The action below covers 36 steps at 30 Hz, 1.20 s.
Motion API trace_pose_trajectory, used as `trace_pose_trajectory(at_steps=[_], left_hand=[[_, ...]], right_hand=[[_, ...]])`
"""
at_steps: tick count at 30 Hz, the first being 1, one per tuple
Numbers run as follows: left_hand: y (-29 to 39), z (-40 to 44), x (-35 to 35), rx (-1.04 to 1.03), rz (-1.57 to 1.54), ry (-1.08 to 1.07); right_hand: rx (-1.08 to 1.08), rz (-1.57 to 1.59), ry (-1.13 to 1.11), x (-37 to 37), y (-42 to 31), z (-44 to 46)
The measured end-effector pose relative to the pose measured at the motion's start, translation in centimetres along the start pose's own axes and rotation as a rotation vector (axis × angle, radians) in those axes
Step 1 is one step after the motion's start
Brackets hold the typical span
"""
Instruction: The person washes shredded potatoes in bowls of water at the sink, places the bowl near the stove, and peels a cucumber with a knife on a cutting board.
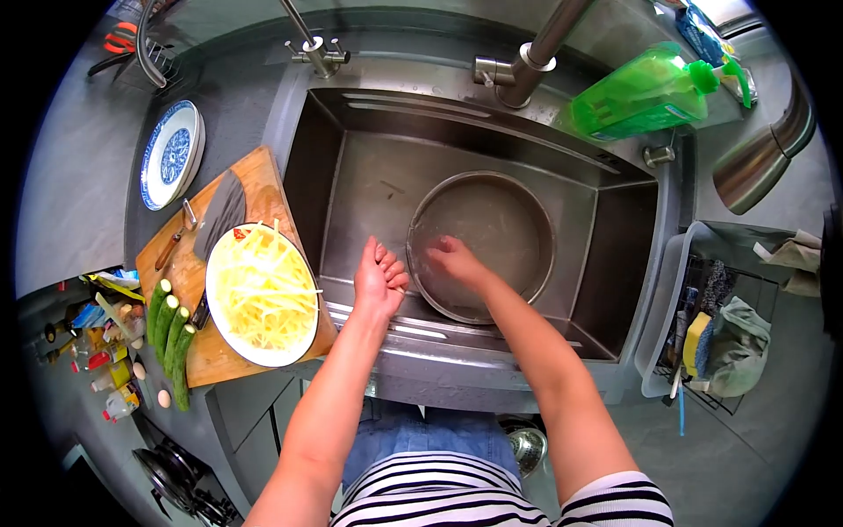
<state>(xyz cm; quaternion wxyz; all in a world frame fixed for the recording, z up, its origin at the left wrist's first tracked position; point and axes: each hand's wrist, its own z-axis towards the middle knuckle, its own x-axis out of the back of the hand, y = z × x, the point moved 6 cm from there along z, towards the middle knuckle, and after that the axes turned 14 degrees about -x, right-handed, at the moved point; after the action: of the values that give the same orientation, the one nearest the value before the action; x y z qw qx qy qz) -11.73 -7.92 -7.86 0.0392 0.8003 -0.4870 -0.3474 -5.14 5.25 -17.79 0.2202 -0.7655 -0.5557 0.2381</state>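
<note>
A round metal basin (518, 303) with water in it stands in the steel sink (369, 167). My right hand (455, 258) is over the left part of the basin, at or in the water, its fingers bent and somewhat apart; I make out nothing in it. Just left of the basin's rim, my left hand (380, 279) is palm up with its fingers curled. A small pale end shows at its lower edge, too small to name. Left of the sink, a white bowl of yellow shreds (263, 285) sits on a wooden cutting board (206, 356).
A cleaver (221, 215), a peeler (173, 241) and several cucumbers (182, 351) lie on or beside the board. Behind it is a blue-patterned plate (174, 155). The faucet (527, 70) and a green soap bottle (641, 97) stand behind the sink; a sponge bin (654, 342) is at right.
</note>
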Motion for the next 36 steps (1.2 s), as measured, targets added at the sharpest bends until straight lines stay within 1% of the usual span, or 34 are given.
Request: trace_pose_trajectory(at_steps=[3,6,7,10,11,13,14,15,17,18,19,20,21,22,23,24,25,27,29,31,32,35,36], left_hand=[[0.0,0.2,0.4,-0.021,0.010,-0.008],[-0.3,0.2,0.3,-0.058,0.062,0.011],[-0.4,0.2,0.2,-0.073,0.085,0.024],[-1.6,1.3,1.3,-0.050,0.088,-0.062],[-2.1,1.4,1.3,-0.020,0.125,-0.047],[-2.8,0.3,-0.1,0.038,0.201,-0.015],[-3.2,0.2,-0.2,0.075,0.195,-0.037],[-3.6,-0.1,-0.6,0.113,0.188,-0.061],[-4.5,-0.5,-1.0,0.176,0.229,-0.072],[-4.9,-0.1,-0.8,0.194,0.170,-0.118],[-5.4,0.5,-0.2,0.211,0.110,-0.163],[-5.9,1.0,0.3,0.228,0.051,-0.208],[-5.3,0.0,-0.6,0.170,0.123,-0.104],[-5.2,0.2,-0.6,0.170,0.055,-0.067],[-4.9,0.5,-0.4,0.172,-0.013,-0.030],[-4.6,0.8,0.0,0.173,-0.082,0.007],[-4.5,1.0,0.2,0.231,-0.078,-0.082],[-3.7,0.7,-0.1,0.197,0.000,-0.086],[-2.9,0.2,-0.6,0.162,0.051,-0.068],[-2.5,-0.2,-0.9,0.126,0.075,-0.029],[-2.5,-0.2,-1.0,0.113,0.074,-0.043],[-2.4,-0.5,-0.8,0.084,0.061,-0.059],[-2.2,-0.6,-0.8,0.078,0.048,-0.054]], right_hand=[[-0.117,0.213,-0.097,-1.8,-1.5,-1.1],[0.154,0.275,-0.021,-2.3,-3.9,-3.2],[0.253,0.214,0.068,-2.5,-5.3,-4.8],[0.531,0.041,0.218,-3.6,-9.5,-10.8],[0.667,-0.317,0.327,-3.7,-10.5,-12.6],[0.627,-0.571,0.364,-4.6,-11.5,-15.1],[0.602,-0.698,0.383,-5.0,-11.5,-15.9],[0.458,-0.832,0.336,-5.3,-10.6,-15.6],[0.284,-0.865,0.341,-5.0,-9.8,-16.0],[0.198,-0.880,0.340,-4.8,-9.4,-16.0],[0.212,-0.831,0.342,-4.2,-9.2,-15.9],[0.255,-0.687,0.273,-3.9,-9.2,-16.1],[0.296,-0.543,0.204,-3.5,-9.3,-16.5],[0.334,-0.398,0.135,-3.1,-9.4,-16.9],[0.306,-0.268,0.065,-2.3,-8.5,-16.5],[0.294,-0.236,0.104,-1.1,-7.8,-15.8],[0.283,-0.205,0.140,0.3,-7.0,-15.0],[0.374,-0.368,0.470,4.9,-5.2,-13.1],[0.184,-0.461,0.797,9.1,-2.8,-11.0],[0.044,-0.363,0.845,12.0,-0.4,-7.9],[-0.023,-0.312,0.866,12.9,0.8,-6.0],[-0.050,0.129,0.719,13.5,5.6,0.3],[-0.050,0.158,0.621,13.1,6.7,2.7]])
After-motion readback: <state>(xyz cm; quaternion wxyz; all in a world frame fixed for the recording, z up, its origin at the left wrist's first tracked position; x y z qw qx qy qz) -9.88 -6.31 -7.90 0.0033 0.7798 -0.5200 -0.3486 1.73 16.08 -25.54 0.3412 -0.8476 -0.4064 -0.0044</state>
